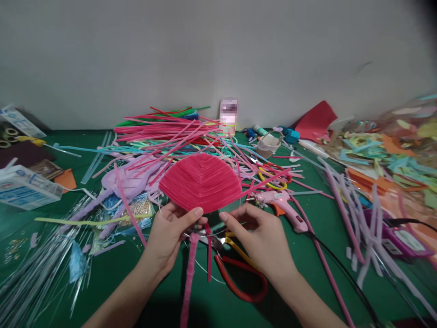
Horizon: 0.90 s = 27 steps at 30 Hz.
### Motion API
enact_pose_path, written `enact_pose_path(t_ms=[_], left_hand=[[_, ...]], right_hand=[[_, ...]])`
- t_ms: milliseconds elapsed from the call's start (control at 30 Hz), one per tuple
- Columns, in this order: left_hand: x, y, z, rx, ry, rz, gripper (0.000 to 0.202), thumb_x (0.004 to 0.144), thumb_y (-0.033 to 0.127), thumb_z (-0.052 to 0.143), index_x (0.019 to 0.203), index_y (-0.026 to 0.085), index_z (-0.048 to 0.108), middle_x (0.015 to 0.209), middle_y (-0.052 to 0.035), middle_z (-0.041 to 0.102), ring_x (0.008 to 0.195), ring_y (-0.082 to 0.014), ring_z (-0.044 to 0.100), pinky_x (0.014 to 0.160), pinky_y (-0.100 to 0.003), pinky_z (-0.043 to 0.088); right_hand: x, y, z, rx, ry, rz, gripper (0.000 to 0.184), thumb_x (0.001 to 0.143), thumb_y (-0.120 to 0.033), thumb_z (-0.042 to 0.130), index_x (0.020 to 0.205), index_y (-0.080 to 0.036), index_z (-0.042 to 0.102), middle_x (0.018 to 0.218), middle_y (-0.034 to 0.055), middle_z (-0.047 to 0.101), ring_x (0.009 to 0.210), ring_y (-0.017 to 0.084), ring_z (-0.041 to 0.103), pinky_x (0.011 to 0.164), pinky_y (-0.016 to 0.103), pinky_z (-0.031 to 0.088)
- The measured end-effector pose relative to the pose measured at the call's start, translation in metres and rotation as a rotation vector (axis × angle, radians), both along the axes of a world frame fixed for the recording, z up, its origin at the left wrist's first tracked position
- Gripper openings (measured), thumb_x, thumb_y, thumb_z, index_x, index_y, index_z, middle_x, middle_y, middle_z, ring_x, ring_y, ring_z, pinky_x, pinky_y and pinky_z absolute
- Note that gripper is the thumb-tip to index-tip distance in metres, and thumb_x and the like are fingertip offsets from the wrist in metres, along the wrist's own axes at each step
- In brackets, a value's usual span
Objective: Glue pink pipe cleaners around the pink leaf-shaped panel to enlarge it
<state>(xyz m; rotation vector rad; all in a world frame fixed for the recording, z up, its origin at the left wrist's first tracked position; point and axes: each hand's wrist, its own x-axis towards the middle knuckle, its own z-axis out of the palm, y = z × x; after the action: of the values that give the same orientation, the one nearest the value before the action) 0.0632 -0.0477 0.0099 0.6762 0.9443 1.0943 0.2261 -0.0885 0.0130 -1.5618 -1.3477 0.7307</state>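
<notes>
A deep pink, fan-shaped piece (pixel 201 182) made of rows of fuzzy pipe cleaner faces me at the centre. My left hand (pixel 175 225) pinches its lower edge between thumb and fingers. Just right of that edge, the bent fingers of my right hand (pixel 256 232) close around a thin wire (pixel 218 226), partly hidden by the fingers. Below the hands, a pink wrapped stem (pixel 189 278) runs toward me, beside a short pink strip (pixel 209 259). Pliers with red handles (pixel 242 291) lie under my right hand, overlapped by a yellow handle (pixel 242 253).
A pink glue gun (pixel 283 205) with a black cord lies to the right. Pink pipe cleaners (pixel 164 130) are heaped behind. Silver wires (pixel 44 269) and a lilac piece (pixel 128 177) lie left; lilac strips (pixel 373 228) and a purple device (pixel 403 239) are at right.
</notes>
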Motion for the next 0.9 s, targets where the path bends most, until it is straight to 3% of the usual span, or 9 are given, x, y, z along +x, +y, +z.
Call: enact_pose_path(t_ms=[133,200,367,700,900], left_hand=[[0.000,0.001,-0.001,-0.012,0.002,0.034,0.024,0.062,0.014,0.085,0.081,0.014,0.070,0.069,0.0017,0.074,0.057,-0.0099,0.069,0.055,-0.016,0.055],[0.000,0.001,-0.001,-0.001,0.002,0.036,0.025,0.062,0.014,0.085,0.082,0.014,0.070,0.069,0.0018,0.074,0.057,-0.0102,0.069,0.054,-0.016,0.055],[-0.001,-0.001,-0.002,0.027,0.039,0.025,0.025,0.063,0.014,0.084,0.084,0.015,0.071,0.073,0.0010,0.075,0.059,-0.0107,0.069,0.057,-0.017,0.055],[0.000,-0.001,0.000,0.033,0.061,0.008,0.023,0.062,0.015,0.084,0.080,0.014,0.070,0.069,0.0016,0.073,0.056,-0.0101,0.068,0.055,-0.017,0.054],[0.000,0.000,0.000,0.037,0.060,0.000,0.023,0.062,0.015,0.085,0.079,0.014,0.069,0.070,0.0012,0.073,0.056,-0.0102,0.068,0.054,-0.017,0.053]], right_hand=[[0.011,-0.005,0.004,0.517,-0.590,-0.189,0.007,0.082,-0.023,0.069,0.081,-0.017,0.066,0.076,0.0047,0.065,0.070,0.015,0.061,0.064,0.027,0.049],[0.015,-0.002,0.008,0.629,-0.745,-0.158,0.007,0.082,-0.018,0.069,0.088,-0.017,0.067,0.082,0.0070,0.065,0.079,0.018,0.060,0.069,0.030,0.049],[0.019,0.011,0.015,0.658,-0.891,0.035,0.002,0.083,-0.015,0.066,0.084,-0.017,0.066,0.082,0.0072,0.065,0.078,0.020,0.055,0.070,0.034,0.047],[0.028,0.021,0.023,0.763,-1.120,0.180,0.008,0.084,-0.015,0.064,0.077,-0.015,0.063,0.079,0.0076,0.067,0.078,0.020,0.056,0.069,0.034,0.048],[0.027,0.024,0.022,0.740,-1.058,0.191,0.005,0.085,-0.016,0.064,0.080,-0.016,0.062,0.081,0.0071,0.066,0.079,0.020,0.056,0.072,0.034,0.048]])
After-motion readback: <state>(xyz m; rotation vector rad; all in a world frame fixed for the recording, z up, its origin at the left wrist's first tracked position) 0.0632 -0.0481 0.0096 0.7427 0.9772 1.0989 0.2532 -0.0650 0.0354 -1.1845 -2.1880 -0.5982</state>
